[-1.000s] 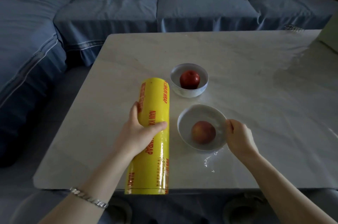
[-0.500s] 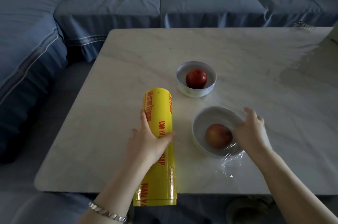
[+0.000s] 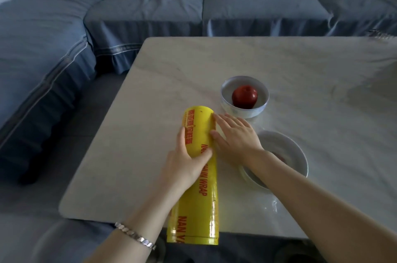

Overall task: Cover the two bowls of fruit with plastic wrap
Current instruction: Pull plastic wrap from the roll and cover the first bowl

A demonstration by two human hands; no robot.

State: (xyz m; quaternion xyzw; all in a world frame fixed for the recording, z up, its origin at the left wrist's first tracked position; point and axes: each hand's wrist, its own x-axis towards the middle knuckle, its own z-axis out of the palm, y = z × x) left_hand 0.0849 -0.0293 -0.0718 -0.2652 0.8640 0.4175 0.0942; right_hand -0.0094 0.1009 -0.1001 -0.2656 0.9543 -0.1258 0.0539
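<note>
On the worktop the roll lay lengthwise, left hand wrapped round its middle, right hand flat and relaxed against its side. Far bowl sat just beyond, looked uncovered. I'd pin the roll firmly, find the film edge, pull evenly.

- I see the wrap roll on the table, its near end overhanging the edge.
- Right of it: far bowl, apple inside, behind near bowl.
- Sofa wraps behind and left.
</note>
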